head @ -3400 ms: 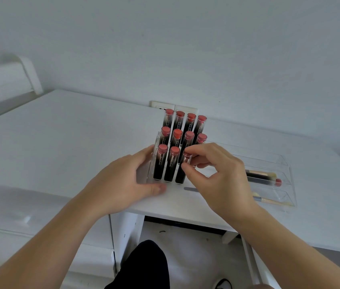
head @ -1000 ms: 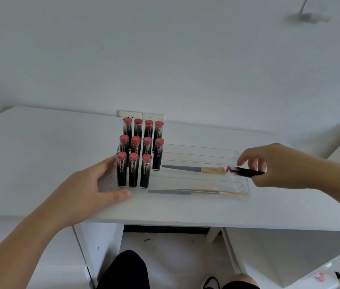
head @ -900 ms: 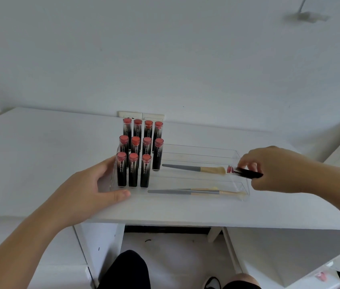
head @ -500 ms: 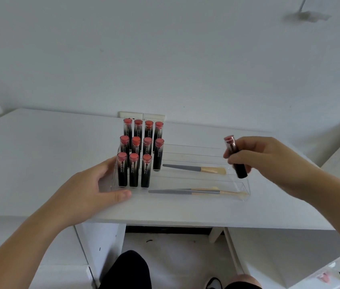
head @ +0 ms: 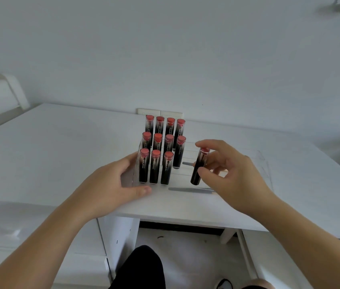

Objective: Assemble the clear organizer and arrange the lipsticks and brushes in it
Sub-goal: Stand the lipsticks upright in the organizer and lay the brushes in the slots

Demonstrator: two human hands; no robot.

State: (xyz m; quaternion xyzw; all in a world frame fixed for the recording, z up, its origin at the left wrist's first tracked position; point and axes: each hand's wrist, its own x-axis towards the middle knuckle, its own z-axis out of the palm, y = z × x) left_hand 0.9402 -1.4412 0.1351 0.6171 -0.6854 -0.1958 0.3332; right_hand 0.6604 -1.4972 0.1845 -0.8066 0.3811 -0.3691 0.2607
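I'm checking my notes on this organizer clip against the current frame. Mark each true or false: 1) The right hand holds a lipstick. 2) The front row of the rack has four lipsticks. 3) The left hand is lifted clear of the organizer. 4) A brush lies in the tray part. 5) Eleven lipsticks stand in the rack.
1) True: the right hand pinches a lipstick.
2) False: the front row has three; its right-end slot is empty.
3) False: the left hand rests against the clear organizer.
4) True: a brush lies there.
5) True.
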